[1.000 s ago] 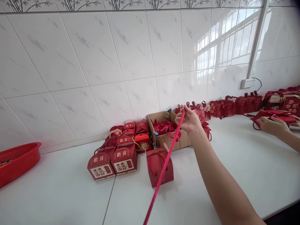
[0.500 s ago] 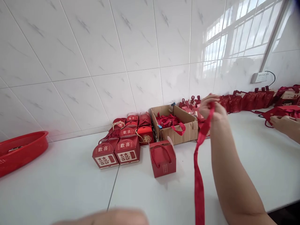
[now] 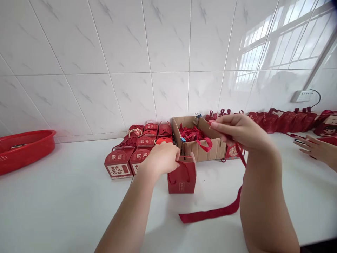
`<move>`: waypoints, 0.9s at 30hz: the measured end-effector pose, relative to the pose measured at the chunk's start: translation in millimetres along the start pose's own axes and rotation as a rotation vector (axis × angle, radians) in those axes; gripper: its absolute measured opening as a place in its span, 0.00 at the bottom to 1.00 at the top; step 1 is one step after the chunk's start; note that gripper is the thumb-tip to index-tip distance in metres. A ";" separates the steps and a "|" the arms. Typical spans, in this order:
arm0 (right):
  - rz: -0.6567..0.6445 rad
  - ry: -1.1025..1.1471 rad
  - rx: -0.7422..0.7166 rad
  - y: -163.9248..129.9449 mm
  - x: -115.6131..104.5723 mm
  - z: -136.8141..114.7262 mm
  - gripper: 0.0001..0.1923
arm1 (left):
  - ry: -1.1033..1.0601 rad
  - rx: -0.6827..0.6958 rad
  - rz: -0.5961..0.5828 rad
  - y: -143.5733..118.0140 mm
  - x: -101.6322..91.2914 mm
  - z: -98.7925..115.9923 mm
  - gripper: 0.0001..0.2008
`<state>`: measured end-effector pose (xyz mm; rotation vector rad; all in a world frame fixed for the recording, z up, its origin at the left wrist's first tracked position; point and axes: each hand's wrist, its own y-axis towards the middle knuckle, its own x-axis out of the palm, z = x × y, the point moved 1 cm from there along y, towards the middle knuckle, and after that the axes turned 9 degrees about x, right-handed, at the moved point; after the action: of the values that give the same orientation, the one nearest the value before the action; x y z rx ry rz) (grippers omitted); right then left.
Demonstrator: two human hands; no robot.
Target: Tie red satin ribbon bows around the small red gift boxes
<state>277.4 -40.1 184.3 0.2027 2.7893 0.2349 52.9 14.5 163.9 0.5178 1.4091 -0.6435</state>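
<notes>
On white table, left hand (image 3: pixel 162 158) grips red box (image 3: pixel 182 177); right hand (image 3: pixel 240 131) pinches ribbon (image 3: pixel 210 213).

Informal packing room, probably domestic: a white table (image 3: pixel 65 196) set against a glossy marble-patterned tiled wall (image 3: pixel 126 52), rows of red gift boxes (image 3: pixel 131 154), a cardboard box (image 3: pixel 210 149) of ribbons, a wall socket (image 3: pixel 302 95), window reflections
</notes>
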 end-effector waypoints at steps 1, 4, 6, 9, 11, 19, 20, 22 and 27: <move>-0.053 -0.101 0.018 2.3 2.9 0.5 0.18 | -0.003 0.023 0.036 -4.0 -2.4 1.0 0.04; -0.157 -0.304 0.016 9.9 5.1 4.0 0.20 | -0.063 0.143 0.034 -22.6 -12.7 9.0 0.06; -0.199 -0.365 0.034 14.3 3.9 8.1 0.17 | -0.147 0.246 -0.110 -35.1 -17.7 15.4 0.08; -0.312 -0.376 0.087 19.2 5.3 15.2 0.13 | -0.193 0.269 -0.126 -41.6 -20.5 19.0 0.09; -0.384 -0.378 0.121 21.5 9.1 18.7 0.11 | -0.144 0.185 0.029 -34.7 -19.0 15.7 0.09; -0.534 -0.538 0.206 30.3 23.6 21.1 0.07 | -0.034 -0.035 -0.112 13.1 4.1 2.2 0.14; -0.540 -0.543 0.214 31.9 24.6 21.9 0.06 | -0.034 -0.039 -0.121 15.4 5.6 2.7 0.13; -0.562 -0.524 0.213 35.1 27.4 24.2 0.05 | -0.030 -0.036 -0.136 18.1 7.6 4.5 0.12; -0.639 -0.432 0.195 41.8 36.6 30.2 0.07 | -0.023 -0.032 -0.178 21.1 10.0 6.8 0.11</move>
<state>258.2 11.1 152.5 -0.5270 2.2956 -0.2143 72.7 24.2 153.7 0.3612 1.4519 -0.7654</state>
